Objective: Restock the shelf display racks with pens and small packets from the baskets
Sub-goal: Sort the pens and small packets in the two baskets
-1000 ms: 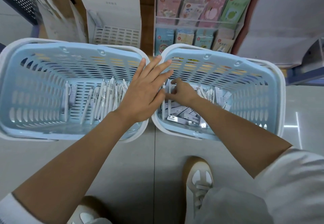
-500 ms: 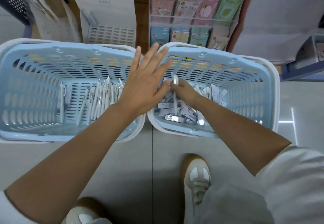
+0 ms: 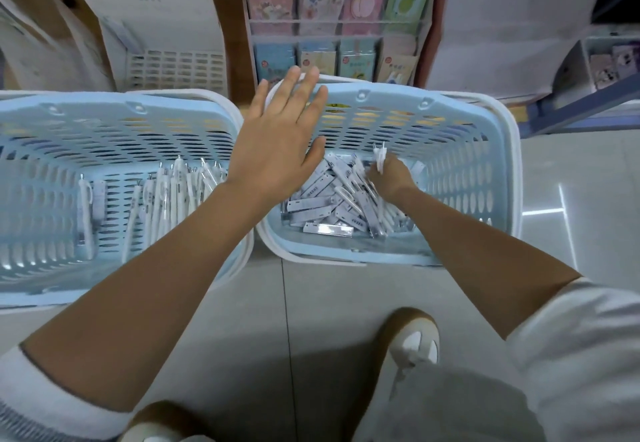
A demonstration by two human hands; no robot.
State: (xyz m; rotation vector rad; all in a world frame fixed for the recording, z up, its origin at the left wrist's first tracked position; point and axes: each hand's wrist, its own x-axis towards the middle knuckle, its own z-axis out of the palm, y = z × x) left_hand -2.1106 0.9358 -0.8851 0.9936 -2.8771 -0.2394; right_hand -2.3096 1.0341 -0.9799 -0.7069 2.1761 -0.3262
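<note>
Two light blue baskets stand side by side on the floor. The left basket [image 3: 41, 119] holds several white pens [image 3: 173, 192]. The right basket [image 3: 498, 171] holds a heap of small white packets [image 3: 322, 206] and pens. My right hand [image 3: 389, 178] is down inside the right basket and grips a white pen [image 3: 380, 157] that points upward. My left hand [image 3: 277, 140] hovers flat with spread fingers over the gap between the baskets, its fingertips above the right basket's far rim.
Behind the baskets stand a white slotted pen display box [image 3: 173, 67] and a clear rack of pastel packets [image 3: 339, 16]. My shoes [image 3: 412, 341] are on the grey tiled floor in front. A blue shelf frame [image 3: 581, 109] is at the right.
My right hand moved rightward inside the right basket and lifted a pen upright. My left hand slid forward over the right basket's rim, fingers still spread.
</note>
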